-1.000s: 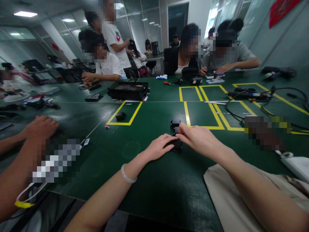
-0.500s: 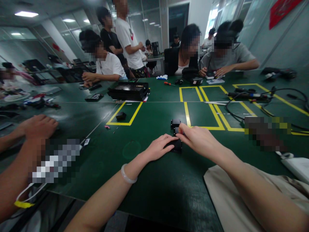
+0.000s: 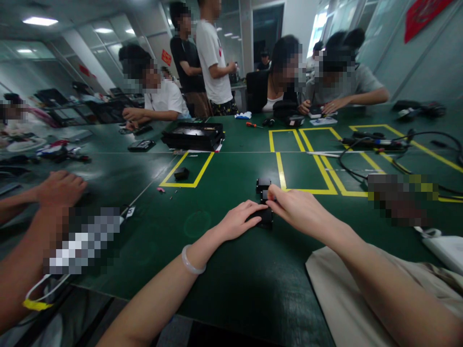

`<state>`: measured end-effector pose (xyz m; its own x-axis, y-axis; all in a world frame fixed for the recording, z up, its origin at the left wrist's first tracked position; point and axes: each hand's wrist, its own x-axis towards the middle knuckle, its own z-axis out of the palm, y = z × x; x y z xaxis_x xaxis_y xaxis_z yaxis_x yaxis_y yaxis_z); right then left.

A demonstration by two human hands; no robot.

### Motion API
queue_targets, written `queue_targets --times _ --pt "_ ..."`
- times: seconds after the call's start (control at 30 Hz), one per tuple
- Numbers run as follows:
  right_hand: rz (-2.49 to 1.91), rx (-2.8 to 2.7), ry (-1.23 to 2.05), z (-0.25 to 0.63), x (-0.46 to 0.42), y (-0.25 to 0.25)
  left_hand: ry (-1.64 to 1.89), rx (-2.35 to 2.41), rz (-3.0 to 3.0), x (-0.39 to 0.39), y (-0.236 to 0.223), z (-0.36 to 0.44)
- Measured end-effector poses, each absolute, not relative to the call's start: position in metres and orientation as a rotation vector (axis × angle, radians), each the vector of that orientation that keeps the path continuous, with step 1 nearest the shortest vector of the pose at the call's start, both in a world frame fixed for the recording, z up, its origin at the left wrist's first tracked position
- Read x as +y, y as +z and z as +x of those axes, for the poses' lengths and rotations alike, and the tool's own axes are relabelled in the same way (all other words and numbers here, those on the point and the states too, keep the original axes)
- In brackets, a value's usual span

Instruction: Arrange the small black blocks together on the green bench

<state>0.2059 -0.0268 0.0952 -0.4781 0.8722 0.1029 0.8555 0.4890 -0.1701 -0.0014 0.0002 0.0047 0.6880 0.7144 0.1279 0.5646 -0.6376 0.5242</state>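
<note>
A small black device [image 3: 264, 184] made of blocky segments lies on the green table in front of me. My left hand [image 3: 240, 219], with a pale bangle on its wrist, holds the nearest segment [image 3: 266, 219] between thumb and fingers. Over the middle segment, my right hand [image 3: 292, 205] is closed in a pinch. What lies between those fingertips is too small and hidden to make out. The two hands nearly touch at the fingertips.
Yellow tape [image 3: 282, 171] outlines areas on the table [image 3: 231, 284]. A black tray [image 3: 193, 136], an orange screwdriver [image 3: 254, 125] and a small black part [image 3: 181, 173] lie farther off. Cables [image 3: 343, 166] run at right. A co-worker's arm [image 3: 54, 212] rests at left; other people sit opposite.
My hands and the black device stay almost where they were. In the background, two standing people have shifted to the right.
</note>
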Motion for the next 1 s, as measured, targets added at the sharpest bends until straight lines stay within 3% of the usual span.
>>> queue_targets --times 1.0 --pt "-1.428 -2.583 0.114 0.2074 -0.0276 0.0945 0.451 0.989 2.441 0.0003 0.005 -0.0017"
